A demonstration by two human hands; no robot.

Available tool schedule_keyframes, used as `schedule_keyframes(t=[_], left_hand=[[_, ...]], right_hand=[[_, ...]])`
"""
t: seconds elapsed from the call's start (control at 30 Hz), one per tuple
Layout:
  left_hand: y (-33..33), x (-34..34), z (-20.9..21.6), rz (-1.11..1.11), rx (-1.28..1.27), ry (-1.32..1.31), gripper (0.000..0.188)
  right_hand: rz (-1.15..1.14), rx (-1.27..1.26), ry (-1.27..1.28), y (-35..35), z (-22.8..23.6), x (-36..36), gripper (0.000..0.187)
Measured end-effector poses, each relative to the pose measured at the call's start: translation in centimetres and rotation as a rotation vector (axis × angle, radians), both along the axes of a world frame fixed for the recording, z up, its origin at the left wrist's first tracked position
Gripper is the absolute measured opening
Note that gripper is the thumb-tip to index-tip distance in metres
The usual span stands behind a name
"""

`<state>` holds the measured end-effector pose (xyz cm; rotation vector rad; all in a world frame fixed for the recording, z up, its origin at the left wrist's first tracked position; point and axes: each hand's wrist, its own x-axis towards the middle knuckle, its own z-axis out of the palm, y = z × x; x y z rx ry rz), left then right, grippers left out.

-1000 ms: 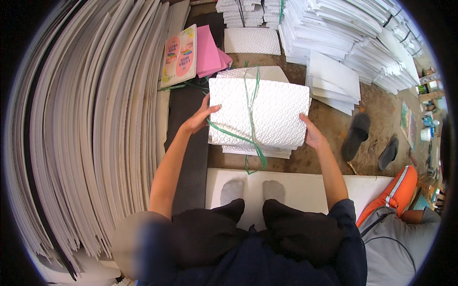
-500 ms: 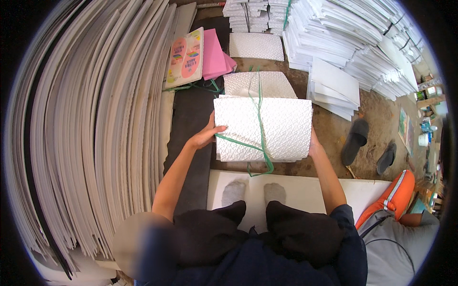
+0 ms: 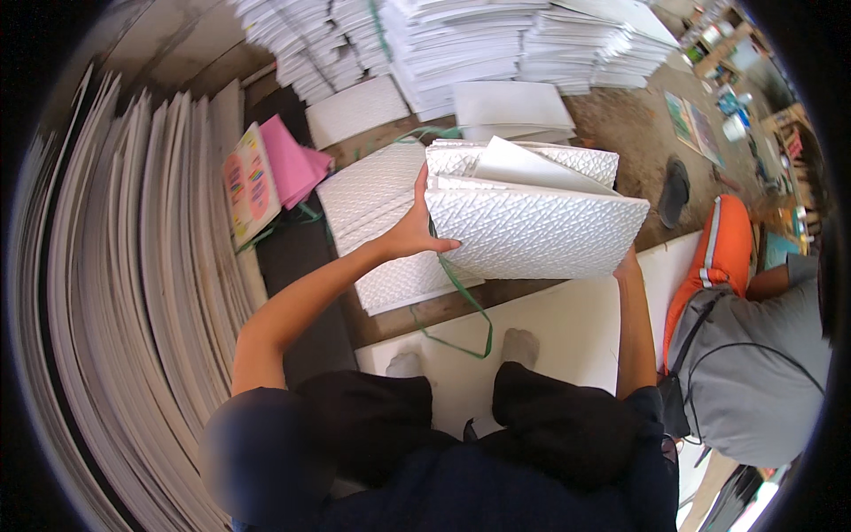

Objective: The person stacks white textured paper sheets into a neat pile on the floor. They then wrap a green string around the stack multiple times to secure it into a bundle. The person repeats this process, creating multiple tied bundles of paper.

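I hold a stack of white textured sheets (image 3: 536, 232) tilted above the floor. My left hand (image 3: 418, 232) grips its left edge, thumb on the front face. At the lower right corner my right hand (image 3: 628, 262) clasps the stack, its fingers mostly hidden behind it. A plain white sheet (image 3: 532, 167) sticks up at a slant between the layers. From the left hand a thin green strap (image 3: 486, 321) hangs in a loop toward my feet. Under and left of the held stack, more textured sheets (image 3: 377, 199) lie on the floor.
Tall piles of white sheets (image 3: 461, 44) stand at the back. Long boards (image 3: 133, 266) lean in a row at the left, beside pink sheets (image 3: 291, 164) and a printed card (image 3: 252, 186). A dark slipper (image 3: 675, 192) lies at the right, near another person (image 3: 753, 355).
The held stack has moved right and tilted, and its layers have parted at the top. The green strap no longer crosses its front. My view has turned to the right.
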<state>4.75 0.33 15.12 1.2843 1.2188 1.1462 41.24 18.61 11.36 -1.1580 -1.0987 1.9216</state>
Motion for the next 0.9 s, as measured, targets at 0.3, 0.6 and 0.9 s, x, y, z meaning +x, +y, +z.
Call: schedule_keyframes(t=[0.3,0.6,0.9], left_hand=[[6.8,0.1,-7.1,-0.176,0.018,0.236,0.141],[8.9,2.4,-10.2,-0.120,0.103,0.295,0.147],[9.6,2.0,-11.8,-0.064,0.094,0.311,0.145]], right_hand=[[-0.191,-0.015,0.192,0.3,0.2,-1.2,0.084],[-0.141,-0.026,0.031,1.9,-5.4,-1.6,0.078],[-0.130,0.005,0.050,2.4,-6.7,-0.7,0.072]])
